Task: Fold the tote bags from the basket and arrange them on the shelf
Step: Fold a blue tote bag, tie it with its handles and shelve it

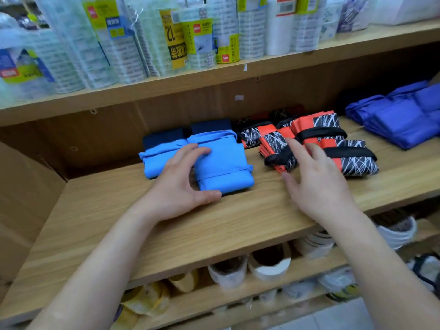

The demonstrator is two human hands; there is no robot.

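A folded light blue tote bag lies on the middle wooden shelf. My left hand holds its left front corner, fingers on top and thumb along the front edge. Another folded light blue bag sits just to its left, partly under my fingers. To the right lie several folded orange and black patterned bags. My right hand reaches over them with straight fingers, the fingertips touching the nearest one. The basket is out of view.
Dark blue folded bags sit behind the light blue ones. A stack of royal blue bags lies at the far right. Packs of tape rolls fill the upper shelf; more rolls stand on the lower shelf. A cardboard panel bounds the left.
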